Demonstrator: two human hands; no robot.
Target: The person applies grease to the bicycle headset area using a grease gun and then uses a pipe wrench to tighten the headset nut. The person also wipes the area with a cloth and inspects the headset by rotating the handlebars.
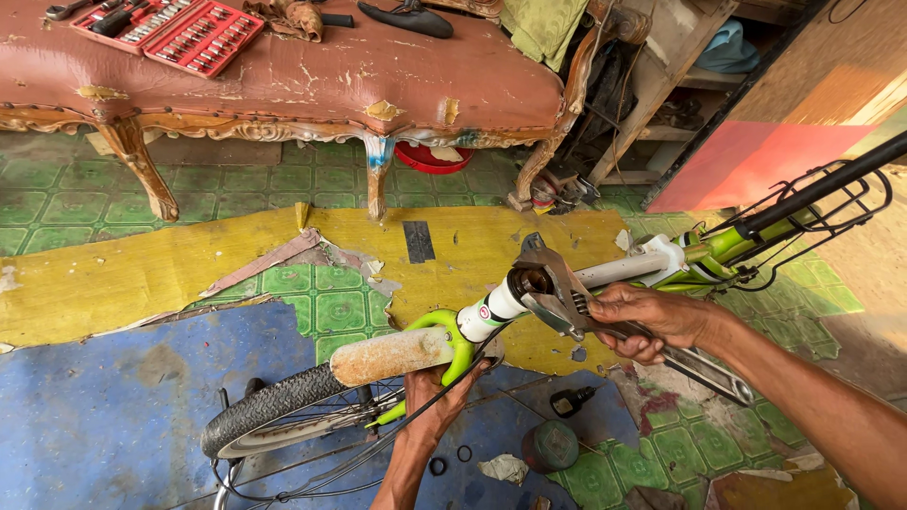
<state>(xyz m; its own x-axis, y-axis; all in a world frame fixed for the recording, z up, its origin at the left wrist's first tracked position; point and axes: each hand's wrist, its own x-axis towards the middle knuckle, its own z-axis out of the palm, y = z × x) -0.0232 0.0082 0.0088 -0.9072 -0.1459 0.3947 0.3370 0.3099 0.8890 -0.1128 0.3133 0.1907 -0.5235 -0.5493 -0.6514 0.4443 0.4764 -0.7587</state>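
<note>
Both hands engaged at frame centre. Right hand (652,321) clenched around wrench (567,300), jaws seated on headset nut (529,281) atop white head tube (491,314) of green bicycle. Left hand (436,389) gripping fork (452,340) just above front tyre (274,401), lower centre. Keep jaws square and snug on flats; brace fork firmly; pull handle steadily, avoiding slip. Socket set (170,28) resting on bench (378,85), upper left.

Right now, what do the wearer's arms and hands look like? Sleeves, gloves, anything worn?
Both are bare. The left hand and right hand have no gloves, and no rings or watch are visible. Both forearms show uncovered to the frame edge, with no sleeves in view. The right forearm looks lean and sinewy.
</note>
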